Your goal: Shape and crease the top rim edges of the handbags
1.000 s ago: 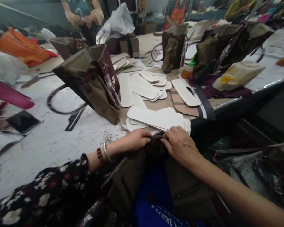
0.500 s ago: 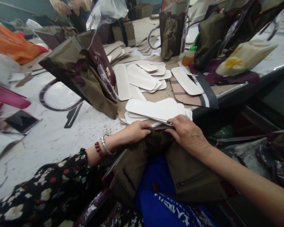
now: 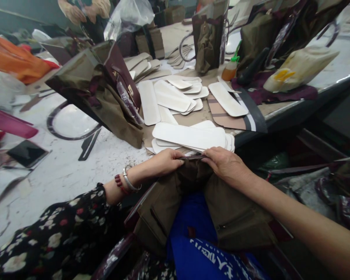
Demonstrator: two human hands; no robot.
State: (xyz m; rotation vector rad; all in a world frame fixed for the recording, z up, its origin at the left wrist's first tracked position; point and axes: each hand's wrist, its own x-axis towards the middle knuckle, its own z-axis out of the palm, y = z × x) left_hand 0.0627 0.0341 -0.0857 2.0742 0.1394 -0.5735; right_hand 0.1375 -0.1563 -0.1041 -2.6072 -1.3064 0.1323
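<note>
White table (image 3: 61,167); 2 hands (image 3: 225,160) pinch a brown bag (image 3: 236,212); held edge (image 3: 193,157) left-right, mouth (image 3: 194,177) upward.

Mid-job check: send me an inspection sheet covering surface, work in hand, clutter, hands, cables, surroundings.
Surface: white tabletop, marked, with dark specks.
Work in hand: olive fabric, spread below the hands; blue cloth shows between its sides.
Clutter: stacked white panels just beyond the hands; amber bottle, green-topped; orange bag far left.
Hands: left hand and right hand pinch the fabric's far edge.
Cables: nothing seen.
Surroundings: another person's hands, upper left.
</note>
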